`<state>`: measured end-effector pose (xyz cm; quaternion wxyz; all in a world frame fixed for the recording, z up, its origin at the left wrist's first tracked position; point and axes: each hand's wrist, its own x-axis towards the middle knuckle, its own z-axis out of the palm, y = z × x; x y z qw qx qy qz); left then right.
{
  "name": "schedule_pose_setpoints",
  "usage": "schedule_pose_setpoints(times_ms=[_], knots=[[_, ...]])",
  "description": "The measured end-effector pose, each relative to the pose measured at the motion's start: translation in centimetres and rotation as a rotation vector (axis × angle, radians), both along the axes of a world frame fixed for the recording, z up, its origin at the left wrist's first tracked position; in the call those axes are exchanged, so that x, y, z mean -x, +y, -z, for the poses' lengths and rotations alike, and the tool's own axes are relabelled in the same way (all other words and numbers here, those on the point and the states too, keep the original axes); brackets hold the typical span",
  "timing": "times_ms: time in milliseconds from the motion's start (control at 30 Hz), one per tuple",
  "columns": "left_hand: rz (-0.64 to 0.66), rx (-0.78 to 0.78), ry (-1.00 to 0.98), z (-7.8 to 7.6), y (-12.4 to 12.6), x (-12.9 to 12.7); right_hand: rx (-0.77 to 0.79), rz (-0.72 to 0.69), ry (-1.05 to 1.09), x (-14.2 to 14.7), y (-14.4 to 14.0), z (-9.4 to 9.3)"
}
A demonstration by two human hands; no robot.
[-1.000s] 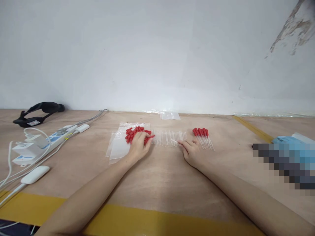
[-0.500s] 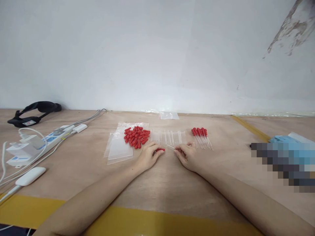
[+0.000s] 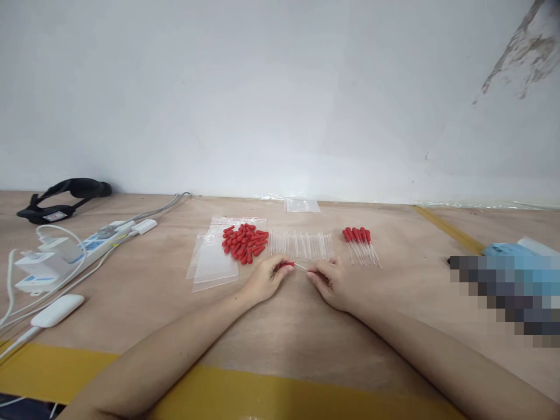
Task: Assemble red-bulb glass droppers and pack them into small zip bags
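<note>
My left hand (image 3: 268, 277) pinches a red rubber dropper bulb (image 3: 286, 264) between thumb and fingers. Facing it, my right hand (image 3: 329, 282) grips a thin clear dropper tube (image 3: 301, 267), whose far end meets the bulb's mouth; how deep it sits I cannot tell. Behind my left hand lies a pile of red bulbs (image 3: 245, 242), partly on clear plastic bags (image 3: 214, 265). A row of loose clear tubes (image 3: 301, 244) lies just beyond both hands. Several droppers with red bulbs on their tubes (image 3: 359, 242) lie side by side beyond my right hand.
At the left are a power strip (image 3: 90, 248) with plugs and cables, a white oval device (image 3: 58, 310) and a black headset strap (image 3: 65, 198). A small clear bag (image 3: 303, 206) lies by the wall. A blue packet (image 3: 510, 249) is at the right, beside a blurred-out area.
The tube in my right hand has come leftward to the bulb, closing the gap between them. The bulb stays in my left hand. The view has shifted slightly.
</note>
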<state>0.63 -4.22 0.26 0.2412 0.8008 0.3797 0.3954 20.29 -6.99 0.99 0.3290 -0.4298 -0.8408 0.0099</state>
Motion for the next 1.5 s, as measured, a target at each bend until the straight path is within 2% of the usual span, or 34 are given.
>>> schedule_pose_setpoints(times_ms=[133,267,400,567,833,1033,1133,1233,1333,1400,1467,1500], knots=[[0.048,0.065,-0.036,0.2,0.0,0.2,0.063,-0.050,-0.008,-0.5,0.4,0.0],[0.087,0.064,0.024,0.1,-0.1,0.3,0.099,-0.120,-0.050,-1.2,1.3,0.3],[0.074,0.048,0.128,0.2,-0.2,0.3,0.012,-0.090,-0.153,-1.5,1.5,0.2],[0.072,-0.049,0.219,0.4,-0.4,0.3,-0.087,-0.065,-0.226,-1.4,1.1,-0.1],[0.120,-0.159,0.272,0.4,-0.7,0.5,0.013,-0.066,-0.224,-0.7,0.9,0.9],[0.129,-0.186,0.258,0.6,-0.3,0.6,0.099,-0.045,-0.254,0.1,0.9,0.8],[0.127,-0.197,0.274,0.2,-0.1,0.5,0.130,-0.033,-0.289,0.4,0.9,-0.1],[0.085,-0.207,0.248,-0.1,0.1,0.4,0.203,-0.079,-0.315,0.2,1.0,-1.8],[0.012,-0.172,0.186,-0.2,0.2,0.7,0.416,-0.132,-0.308,-1.5,1.5,-3.9],[0.003,-0.151,0.195,-0.1,0.3,0.9,0.573,-0.109,-0.220,-3.3,2.3,-5.0],[0.039,-0.145,0.237,-0.1,0.3,1.1,0.635,0.038,-0.028,-5.5,3.4,-5.4],[0.060,-0.145,0.253,-0.1,0.3,1.2,0.616,0.183,0.061,-6.6,4.0,-5.4]])
